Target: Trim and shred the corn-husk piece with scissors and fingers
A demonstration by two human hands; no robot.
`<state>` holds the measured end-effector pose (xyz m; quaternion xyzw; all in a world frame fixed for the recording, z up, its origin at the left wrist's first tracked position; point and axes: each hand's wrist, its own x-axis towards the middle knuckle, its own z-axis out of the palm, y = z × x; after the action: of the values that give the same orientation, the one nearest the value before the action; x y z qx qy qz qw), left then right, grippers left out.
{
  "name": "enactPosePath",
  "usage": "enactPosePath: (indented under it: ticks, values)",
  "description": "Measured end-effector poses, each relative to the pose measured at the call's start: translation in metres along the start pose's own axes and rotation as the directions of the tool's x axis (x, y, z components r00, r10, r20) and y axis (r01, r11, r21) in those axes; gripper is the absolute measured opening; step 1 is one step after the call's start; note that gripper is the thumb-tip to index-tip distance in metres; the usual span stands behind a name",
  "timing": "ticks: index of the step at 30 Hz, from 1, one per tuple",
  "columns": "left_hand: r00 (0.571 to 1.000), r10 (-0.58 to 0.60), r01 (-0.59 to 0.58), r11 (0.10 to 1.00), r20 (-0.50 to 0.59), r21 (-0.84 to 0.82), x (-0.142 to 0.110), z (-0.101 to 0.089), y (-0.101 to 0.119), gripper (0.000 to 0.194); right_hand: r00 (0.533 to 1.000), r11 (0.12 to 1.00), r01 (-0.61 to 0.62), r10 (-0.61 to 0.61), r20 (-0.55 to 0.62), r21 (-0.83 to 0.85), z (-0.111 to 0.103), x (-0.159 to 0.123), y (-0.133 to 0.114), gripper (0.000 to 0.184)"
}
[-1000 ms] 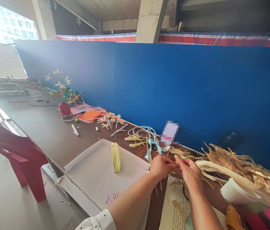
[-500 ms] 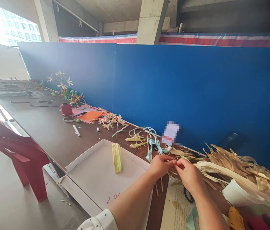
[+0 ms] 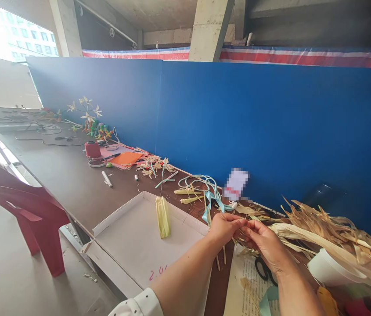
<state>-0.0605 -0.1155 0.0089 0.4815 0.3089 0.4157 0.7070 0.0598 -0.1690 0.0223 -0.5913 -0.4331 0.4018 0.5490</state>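
My left hand point(image 3: 225, 227) and my right hand point(image 3: 261, 239) meet over the right part of the table, fingertips pinched together. Whatever lies between the fingers is too small or hidden to name. Beneath my right hand are black-handled scissors point(image 3: 264, 268) on a printed sheet point(image 3: 236, 281). A light blue ribbon point(image 3: 208, 204) hangs just behind my left hand. Dried corn husks point(image 3: 299, 232) spread to the right of my right hand. A yellow-green husk bundle point(image 3: 163, 218) lies in the shallow white box lid point(image 3: 119, 237), left of my hands.
A white cup point(image 3: 332, 267) stands at the right. Husk flowers point(image 3: 154, 166), orange paper point(image 3: 126, 158), a red thread spool point(image 3: 92, 150) and a white marker point(image 3: 106, 179) lie farther left. A blue partition point(image 3: 254, 118) backs the table; a red chair point(image 3: 27, 210) stands at left.
My right hand has turned slightly and its fingers now overlap those of my left hand. More of the scissors shows beneath it. The view has shifted a little.
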Motion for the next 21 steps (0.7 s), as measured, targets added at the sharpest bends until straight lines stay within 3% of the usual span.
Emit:
enactPosePath:
  ticks: [3, 5, 8, 16, 21]
  values:
    - [1.000, -0.005, 0.005, 1.000, -0.028, -0.023, -0.0016, 0.0015, 0.0021, 0.027, 0.984, 0.986, -0.137, 0.124, 0.129, 0.100, -0.0026, -0.0035, -0.0071, 0.029]
    - [0.999, -0.008, 0.006, 0.999, -0.040, -0.039, -0.0020, 0.0017, 0.0034, 0.022, 0.978, 0.970, -0.186, 0.167, 0.125, 0.159, -0.0039, -0.0047, -0.0097, 0.031]
    - [0.999, 0.015, -0.016, 0.999, -0.032, -0.042, -0.0011, 0.0011, 0.0036, 0.020, 0.974, 0.955, -0.221, 0.206, 0.096, 0.195, -0.0040, -0.0043, -0.0093, 0.037]
    - [0.999, 0.021, -0.020, 1.000, -0.034, 0.017, -0.0023, 0.0026, 0.0041, 0.023, 0.968, 0.947, -0.252, 0.248, 0.046, 0.200, -0.0050, -0.0073, -0.0067, 0.033]
    - [0.998, 0.020, -0.026, 0.995, 0.059, 0.100, -0.0022, -0.0023, 0.0028, 0.032, 0.964, 0.958, -0.221, 0.243, -0.110, 0.182, -0.0106, -0.0077, -0.0066, 0.029]
